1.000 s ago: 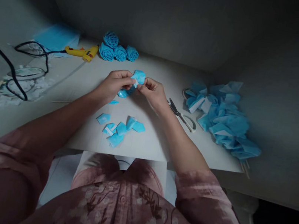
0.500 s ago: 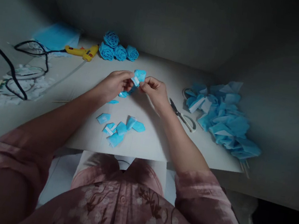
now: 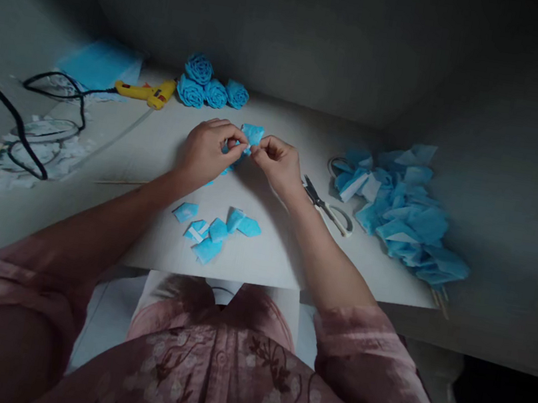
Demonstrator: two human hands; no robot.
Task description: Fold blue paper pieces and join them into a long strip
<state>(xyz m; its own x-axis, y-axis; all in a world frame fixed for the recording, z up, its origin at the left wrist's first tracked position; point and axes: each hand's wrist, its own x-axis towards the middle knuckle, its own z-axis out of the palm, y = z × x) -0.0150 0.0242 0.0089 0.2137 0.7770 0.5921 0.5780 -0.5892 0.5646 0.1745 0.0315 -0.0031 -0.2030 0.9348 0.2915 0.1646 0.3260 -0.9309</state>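
Above the middle of the table, a small blue paper petal [image 3: 252, 134] is held up between my two hands. My right hand [image 3: 278, 161] pinches its lower right edge between thumb and forefinger. From the other side, my left hand [image 3: 212, 151] has its thumb and fingertips closed on the petal's lower edge, close to the right fingertips. More blue pieces lie partly hidden under my left hand. Nearer the table's front edge is a loose group of cut blue petals [image 3: 218, 230], some with white strips on them.
Rolled blue paper roses [image 3: 215, 94] sit at the back, beside a yellow glue gun [image 3: 156, 96] with a black cord. Scissors [image 3: 331, 208] lie right of my right forearm, near a pile of blue paper flowers [image 3: 403, 211]. White scraps [image 3: 38, 157] and a blue sheet [image 3: 100, 65] are at left.
My left hand has shifted right and turned, bringing its fingertips onto the petal's lower edge near my right fingers. The white strip on the petal is now covered. My right hand stays in place.
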